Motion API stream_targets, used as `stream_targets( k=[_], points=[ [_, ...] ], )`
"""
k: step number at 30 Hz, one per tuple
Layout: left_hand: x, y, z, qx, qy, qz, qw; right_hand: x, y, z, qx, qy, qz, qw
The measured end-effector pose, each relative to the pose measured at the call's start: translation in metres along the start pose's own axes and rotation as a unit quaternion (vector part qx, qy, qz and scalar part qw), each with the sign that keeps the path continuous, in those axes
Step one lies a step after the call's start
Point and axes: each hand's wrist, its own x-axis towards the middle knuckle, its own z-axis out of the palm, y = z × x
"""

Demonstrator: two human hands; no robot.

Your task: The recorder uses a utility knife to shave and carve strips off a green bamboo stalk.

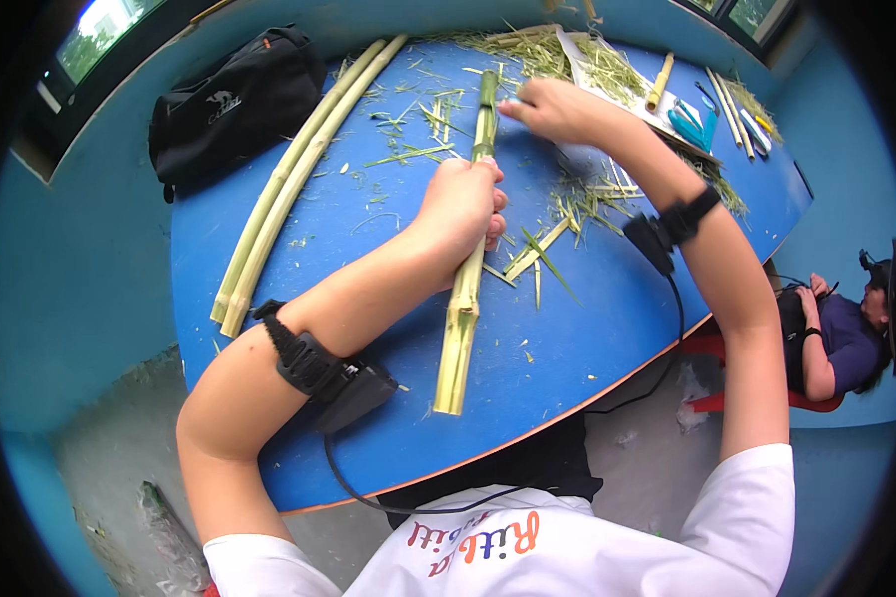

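Observation:
My left hand [465, 204] is wrapped round the middle of a bamboo stalk [460, 328], which slants across the blue table with its near end toward me. Most of the stalk is pale yellow-green and scraped, while dark green skin shows near its far end. Close to the right of that far end is my right hand [548, 107], with its fingers curled closed. Whatever it holds, if anything, I cannot make out. Green and yellow shavings [592, 211] lie scattered around both hands.
Two long pale bamboo stalks [289, 179] lie to the left on the blue table [368, 438], beside a black bag [234, 104]. Shavings, a short bamboo piece [659, 82] and a teal tool [692, 124] lie at the far right. Another person [846, 343] sits on the right.

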Motion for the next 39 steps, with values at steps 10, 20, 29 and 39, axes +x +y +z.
stream_targets(
  k=[10,20,29,39],
  points=[
    [0.005,-0.005,-0.002,0.017,-0.002,0.01,1.0,-0.023,-0.009,0.007,-0.039,0.051,-0.078,0.995],
    [-0.005,0.0,-0.002,0.017,-0.014,-0.004,1.0,0.022,0.015,0.015,-0.069,0.105,-0.004,0.992],
    [0.007,0.004,-0.007,0.01,-0.039,-0.025,0.999,-0.031,0.011,0.018,-0.019,0.038,-0.037,0.998],
    [0.001,0.005,-0.006,-0.002,-0.045,-0.032,0.998,-0.035,-0.003,-0.005,0.087,0.04,-0.031,0.995]
  ],
)
